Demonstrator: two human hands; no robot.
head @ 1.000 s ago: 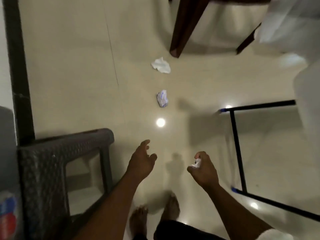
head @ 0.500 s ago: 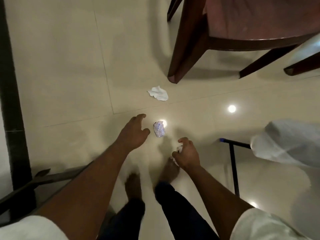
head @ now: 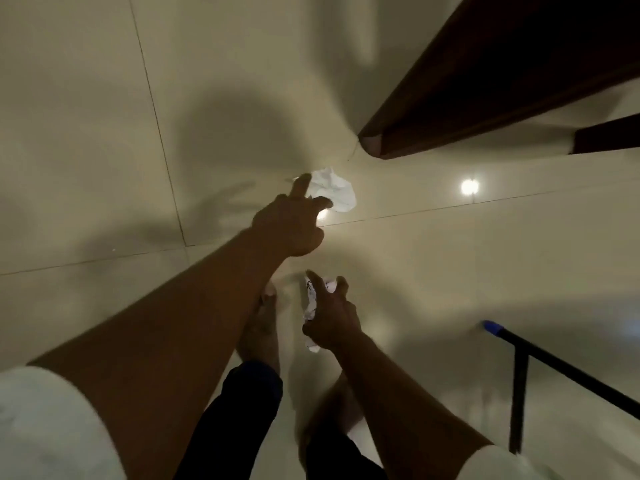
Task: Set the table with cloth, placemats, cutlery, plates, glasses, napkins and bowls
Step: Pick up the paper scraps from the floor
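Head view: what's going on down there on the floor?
A person is bending over the tiled floor, picking up crumpled paper. The left hand reaches for a white crumpled napkin lying near the wooden furniture leg, fingertips at its edge, not yet gripping. The right hand already holds a printed crumpled paper.

crumpled white napkin [head: 335, 192] on floor, printed napkin [head: 311, 303] nearer

The scene is dim and yellowish. A ceiling lamp reflects as a bright glare spot [head: 470, 186] on the glossy floor [head: 86, 133] at two o'clock. Soft broad shadows spread toward ten o'clock. Motion blur softens everything, and the edges bend from wide-angle distortion.
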